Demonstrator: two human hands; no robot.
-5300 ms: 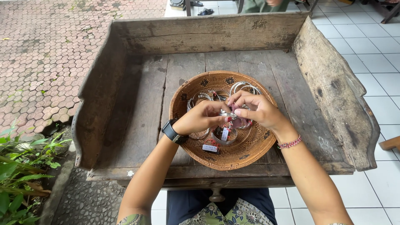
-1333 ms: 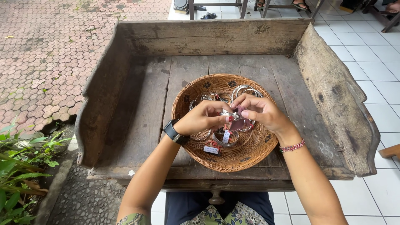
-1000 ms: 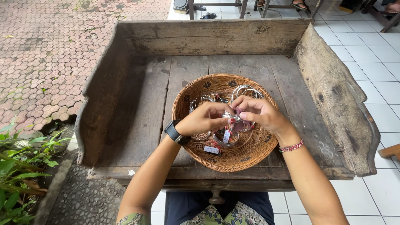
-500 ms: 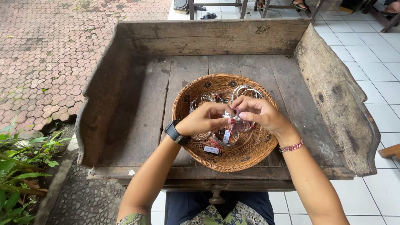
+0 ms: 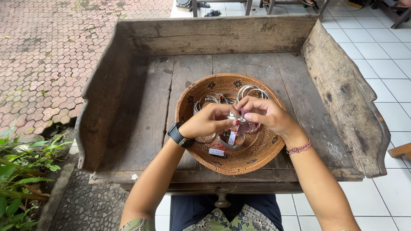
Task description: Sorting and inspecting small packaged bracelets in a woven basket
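Both hands meet over the round woven basket (image 5: 257,156), which sits mid-surface on the old wooden tray-table (image 5: 141,107) with raised side boards. Left hand (image 5: 205,122), black watch (image 5: 175,135) on wrist, fingers closed, pinching a small silver jewellery piece (image 5: 236,116). Right hand (image 5: 265,114), red braided bracelet (image 5: 298,148) on wrist, fingers also closed on the same piece from the other side. Piece held just above the basket, not resting in it. Under the hands in the basket: silver bangles (image 5: 252,90), some with small white tags (image 5: 216,152). Exact shape of the held piece too small to tell. Brick paving (image 5: 47,51) left, white tiles (image 5: 385,55) right.
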